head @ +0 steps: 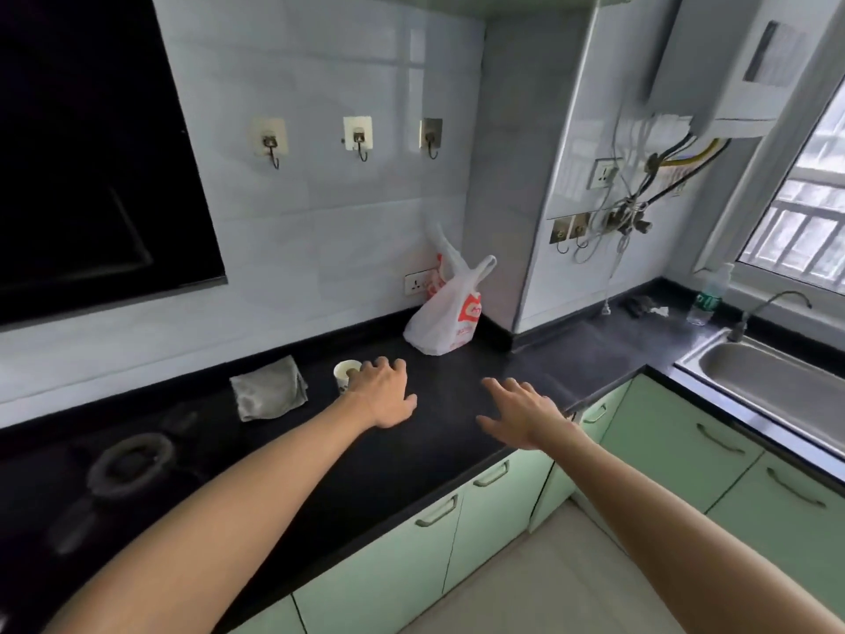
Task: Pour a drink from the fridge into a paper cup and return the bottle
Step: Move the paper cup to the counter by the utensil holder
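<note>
Two bare hands are stretching out over the black stone countertop (439,450). One white paper cup (344,376) is standing upright on that counter, and the left hand (384,392) is touching its right rim with loosely bent fingertips, thumb splayed away from it, so nothing is being grasped. The right hand (521,414) is hovering flat with fingers spread and relaxed, holding nothing, just above the counter near the front edge where the worktop is turning its corner.

One grey folded cloth (270,388) is lying just left of the cup, a narrow strip of counter showing between them. One white plastic bag with red print (446,313) is slumping in the back corner against the tiled wall, well behind both hands. Three metal wall hooks (359,138) are hanging in a row above.

Bare black counter is lying open between the two hands and from the cup back to the bag. On the far right, one steel sink (768,382) is sitting in the other run of counter, and one clear plastic bottle with a green label (706,297) is standing by the window sill. One round black stove burner (130,464) is showing at the near left.
</note>
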{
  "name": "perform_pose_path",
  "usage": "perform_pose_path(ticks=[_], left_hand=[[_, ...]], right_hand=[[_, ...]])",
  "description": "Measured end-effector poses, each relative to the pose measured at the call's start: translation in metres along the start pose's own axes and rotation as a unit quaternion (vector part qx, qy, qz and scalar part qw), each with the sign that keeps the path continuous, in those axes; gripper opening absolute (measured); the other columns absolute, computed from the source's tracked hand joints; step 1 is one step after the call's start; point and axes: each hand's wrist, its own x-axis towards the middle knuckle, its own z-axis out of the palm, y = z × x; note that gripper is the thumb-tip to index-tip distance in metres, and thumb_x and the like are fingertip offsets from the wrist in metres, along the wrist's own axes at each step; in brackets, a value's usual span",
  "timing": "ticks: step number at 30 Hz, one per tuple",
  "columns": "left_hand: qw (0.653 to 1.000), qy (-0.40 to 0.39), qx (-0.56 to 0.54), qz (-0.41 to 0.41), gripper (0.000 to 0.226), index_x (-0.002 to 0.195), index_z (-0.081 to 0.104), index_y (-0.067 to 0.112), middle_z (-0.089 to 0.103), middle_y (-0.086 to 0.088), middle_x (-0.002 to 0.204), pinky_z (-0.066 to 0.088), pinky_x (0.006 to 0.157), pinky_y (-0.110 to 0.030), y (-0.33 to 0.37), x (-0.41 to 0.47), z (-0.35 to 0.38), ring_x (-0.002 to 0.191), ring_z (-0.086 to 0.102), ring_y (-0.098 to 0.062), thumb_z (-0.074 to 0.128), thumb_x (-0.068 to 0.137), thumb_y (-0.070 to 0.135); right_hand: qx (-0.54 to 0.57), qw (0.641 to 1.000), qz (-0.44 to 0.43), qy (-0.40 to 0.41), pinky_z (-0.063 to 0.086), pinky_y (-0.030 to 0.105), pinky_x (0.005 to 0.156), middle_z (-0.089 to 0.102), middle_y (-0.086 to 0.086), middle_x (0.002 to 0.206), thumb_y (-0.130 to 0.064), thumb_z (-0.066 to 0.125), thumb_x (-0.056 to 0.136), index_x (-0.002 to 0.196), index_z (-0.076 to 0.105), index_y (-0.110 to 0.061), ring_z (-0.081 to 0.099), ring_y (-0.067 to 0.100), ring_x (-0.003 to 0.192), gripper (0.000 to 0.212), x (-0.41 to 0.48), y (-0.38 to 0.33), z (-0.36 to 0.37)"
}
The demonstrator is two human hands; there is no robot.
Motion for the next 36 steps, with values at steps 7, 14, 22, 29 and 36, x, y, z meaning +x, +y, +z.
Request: perform_pose_path(ticks=[7,14,22,29,36], left_hand=[[0.999,-0.004,-0.006,-0.049,0.061,0.138,0.039,0.009,0.047,-0.019,0.138,0.043,0.099,-0.051,-0.067,0.017,0.012,0.122,0.050,-0.039,0.045,0.096,0.052],[0.995,-0.019,-0.009,-0.097,0.059,0.136,0.040,0.009,0.049,-0.015,0.134,0.048,0.094,-0.047,-0.125,0.024,0.032,0.122,0.051,-0.035,0.045,0.096,0.053],[0.987,-0.043,-0.033,-0.153,0.067,0.144,0.034,0.011,0.045,-0.013,0.143,0.048,0.095,-0.049,-0.160,0.050,0.061,0.124,0.050,-0.036,0.042,0.095,0.056],[0.977,-0.060,-0.035,-0.200,0.064,0.143,0.036,0.010,0.046,-0.014,0.141,0.046,0.095,-0.047,-0.149,0.102,0.078,0.121,0.052,-0.035,0.043,0.096,0.053],[0.963,-0.100,-0.066,-0.240,0.065,0.145,0.033,0.009,0.045,-0.014,0.140,0.045,0.095,-0.047,-0.130,0.143,0.108,0.125,0.048,-0.034,0.043,0.097,0.053]], right_hand=[[-0.003,0.999,-0.046,0.002,0.045,0.051,0.096,0.043,0.008,0.141,-0.057,0.045,0.094,0.151,0.020,-0.025,0.042,0.033,0.129,0.070,0.056,-0.054,-0.008],[0.004,0.996,-0.089,-0.015,0.044,0.051,0.097,0.042,0.009,0.141,-0.054,0.046,0.094,0.151,0.021,-0.025,0.041,0.033,0.130,0.068,0.100,-0.093,-0.001],[-0.007,0.989,-0.142,-0.042,0.043,0.050,0.099,0.042,0.010,0.142,-0.054,0.046,0.095,0.151,0.020,-0.024,0.041,0.033,0.130,0.069,0.169,-0.108,0.014],[-0.008,0.977,-0.197,-0.076,0.043,0.052,0.102,0.041,0.010,0.144,-0.054,0.047,0.095,0.152,0.018,-0.025,0.040,0.033,0.132,0.071,0.243,-0.103,0.031],[0.003,0.965,-0.228,-0.128,0.042,0.052,0.102,0.038,0.008,0.147,-0.056,0.048,0.094,0.152,0.018,-0.027,0.038,0.032,0.135,0.071,0.304,-0.088,0.066]])
